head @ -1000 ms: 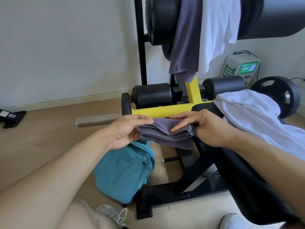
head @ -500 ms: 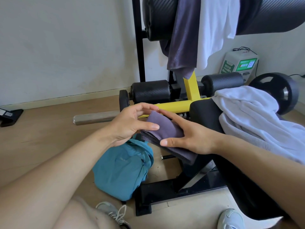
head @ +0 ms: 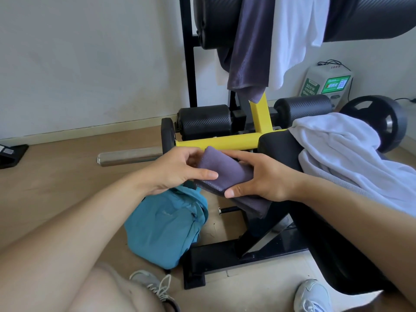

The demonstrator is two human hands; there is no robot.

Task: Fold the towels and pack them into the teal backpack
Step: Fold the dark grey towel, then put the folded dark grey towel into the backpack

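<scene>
The folded purple towel (head: pixel 225 171) is held in the air between both hands, just above the teal backpack (head: pixel 165 228) on the floor and in front of the black bench (head: pixel 276 147); the left hand (head: pixel 177 171) pinches its near-left edge, thumb on top and fingers beneath; the right hand (head: pixel 262 176) clasps the other end, thumb along the lower edge; both grips are closed on the cloth. A loose tail of the towel hangs below the right hand, so the fold looks unfinished; tuck that tail under and press the layers flat before lowering it, or the bundle may spring open. Whether the backpack's mouth is open cannot be told; one hand will likely have to free it. A white towel (head: pixel 351 154) lies heaped on the bench; a purple (head: pixel 249 48) and a white towel (head: pixel 297 34) hang over the roller above, not yet folded.
</scene>
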